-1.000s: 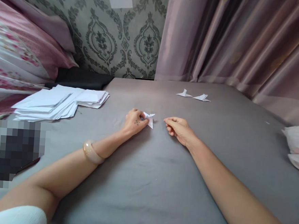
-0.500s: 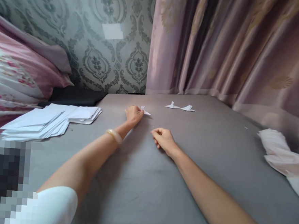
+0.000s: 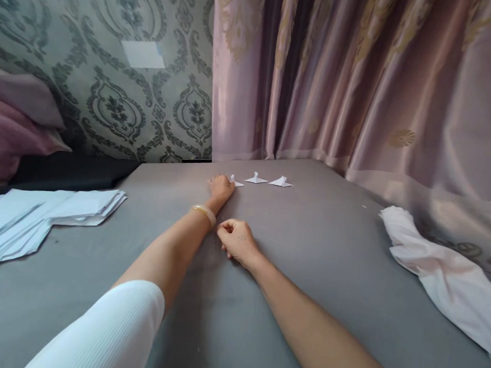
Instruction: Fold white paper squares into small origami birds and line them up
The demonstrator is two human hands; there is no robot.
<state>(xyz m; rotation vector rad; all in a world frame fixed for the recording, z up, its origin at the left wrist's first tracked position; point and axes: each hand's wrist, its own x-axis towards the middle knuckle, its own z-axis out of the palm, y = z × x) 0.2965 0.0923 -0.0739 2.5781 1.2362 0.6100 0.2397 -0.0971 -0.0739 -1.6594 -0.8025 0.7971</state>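
My left hand (image 3: pixel 221 188) reaches far forward and pinches a small folded white paper figure (image 3: pixel 237 183) at its left side, low at the grey surface. Part of that figure is hidden behind the fingers. To its right stand two similar white folded paper figures, a middle one (image 3: pixel 256 178) and a right one (image 3: pixel 281 181), in a row with it. Nearer to me, my right hand (image 3: pixel 237 240) hovers or rests over the grey sheet with its fingers curled together; whether anything is between the fingertips I cannot make out.
Stacks of white paper (image 3: pixel 79 206) lie at the left, in front of a black flat item (image 3: pixel 73 173). A bunched pale cloth (image 3: pixel 429 264) lies at the right. Pink curtains (image 3: pixel 319 88) and a patterned wall (image 3: pixel 121 97) border the grey surface (image 3: pixel 328 257) at the back.
My view has turned to the right. The left hand has carried its paper figure rightward, close beside the other two. The right hand stays curled, now nearer the left forearm.
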